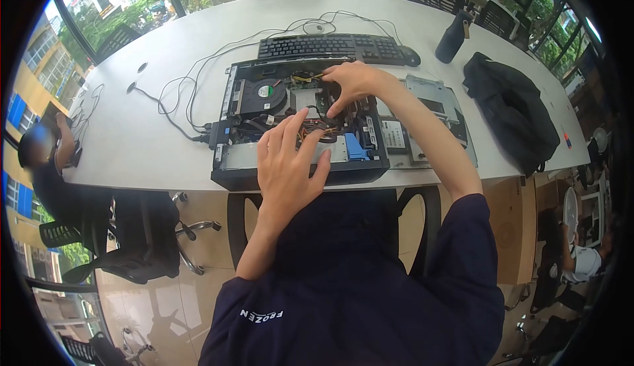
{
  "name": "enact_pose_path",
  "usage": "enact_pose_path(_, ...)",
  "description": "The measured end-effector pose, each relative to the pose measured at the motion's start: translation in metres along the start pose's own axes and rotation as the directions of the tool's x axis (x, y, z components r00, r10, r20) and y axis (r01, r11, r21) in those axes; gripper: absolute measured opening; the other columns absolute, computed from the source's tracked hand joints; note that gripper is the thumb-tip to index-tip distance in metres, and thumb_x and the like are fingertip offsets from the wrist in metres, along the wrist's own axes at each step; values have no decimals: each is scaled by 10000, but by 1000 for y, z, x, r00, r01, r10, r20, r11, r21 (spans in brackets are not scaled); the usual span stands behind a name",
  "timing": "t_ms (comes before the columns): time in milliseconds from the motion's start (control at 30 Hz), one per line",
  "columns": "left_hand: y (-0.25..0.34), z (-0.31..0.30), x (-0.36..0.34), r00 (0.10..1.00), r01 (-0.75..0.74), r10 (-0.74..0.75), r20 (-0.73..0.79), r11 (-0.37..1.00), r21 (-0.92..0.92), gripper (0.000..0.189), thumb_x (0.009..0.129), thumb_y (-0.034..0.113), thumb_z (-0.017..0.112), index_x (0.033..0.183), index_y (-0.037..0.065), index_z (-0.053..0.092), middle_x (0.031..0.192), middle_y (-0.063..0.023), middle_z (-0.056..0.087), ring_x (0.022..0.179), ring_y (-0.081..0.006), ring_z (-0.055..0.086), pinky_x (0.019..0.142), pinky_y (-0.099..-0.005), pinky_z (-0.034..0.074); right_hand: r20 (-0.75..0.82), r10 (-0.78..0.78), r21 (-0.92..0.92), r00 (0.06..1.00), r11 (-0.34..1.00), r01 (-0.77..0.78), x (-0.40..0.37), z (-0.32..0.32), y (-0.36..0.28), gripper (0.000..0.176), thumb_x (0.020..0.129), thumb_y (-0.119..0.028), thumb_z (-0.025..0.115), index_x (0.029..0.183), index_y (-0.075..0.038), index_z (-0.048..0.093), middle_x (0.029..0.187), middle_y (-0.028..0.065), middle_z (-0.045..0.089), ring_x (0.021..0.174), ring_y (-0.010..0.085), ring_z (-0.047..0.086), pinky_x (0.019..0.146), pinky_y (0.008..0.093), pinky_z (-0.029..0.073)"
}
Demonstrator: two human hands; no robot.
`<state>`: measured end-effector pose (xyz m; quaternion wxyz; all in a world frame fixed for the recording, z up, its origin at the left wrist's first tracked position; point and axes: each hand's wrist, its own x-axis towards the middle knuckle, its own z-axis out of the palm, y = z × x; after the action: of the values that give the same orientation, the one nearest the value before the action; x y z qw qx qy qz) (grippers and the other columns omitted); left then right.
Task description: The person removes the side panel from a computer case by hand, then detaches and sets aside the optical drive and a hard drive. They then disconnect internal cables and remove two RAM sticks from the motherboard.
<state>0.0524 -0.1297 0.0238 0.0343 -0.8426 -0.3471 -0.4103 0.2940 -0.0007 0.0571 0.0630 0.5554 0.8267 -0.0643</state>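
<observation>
An opened desktop computer case [231, 178] lies flat in front of me, its insides exposed. A round black fan [261, 97] with a green and white label sits in its left part. My left hand [290, 158] is over the front edge, its fingers spread above a bundle of coloured wires [318, 130]. From the right, my right hand [352, 81] reaches into the back of the case, thumb and fingers apart beside the yellow wires [305, 77]. Its fingertips are partly hidden among the parts. A blue plastic latch [355, 147] shows at the front right.
Behind the case are a black keyboard [323, 48] and a mouse [410, 56]. To the right lie a metal panel [456, 112] and a black bag [512, 112]; a dark bottle [453, 38] stands farther back. Cables [178, 95] run leftward. Another person [49, 148] sits at left.
</observation>
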Motion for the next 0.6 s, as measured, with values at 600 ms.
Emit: enact_pose_path(600,0,2,-4,999,-25,26,-31,1000,18,284,843,216,689,1094,83,694,1368,-116,565,1221,-305,529,1038,-437,365,-18,-61,-64,998,996,60,4,24,13,1170,634,-896,618,1462,-77,501,1511,120,491,1350,285,507,1215,465,209)
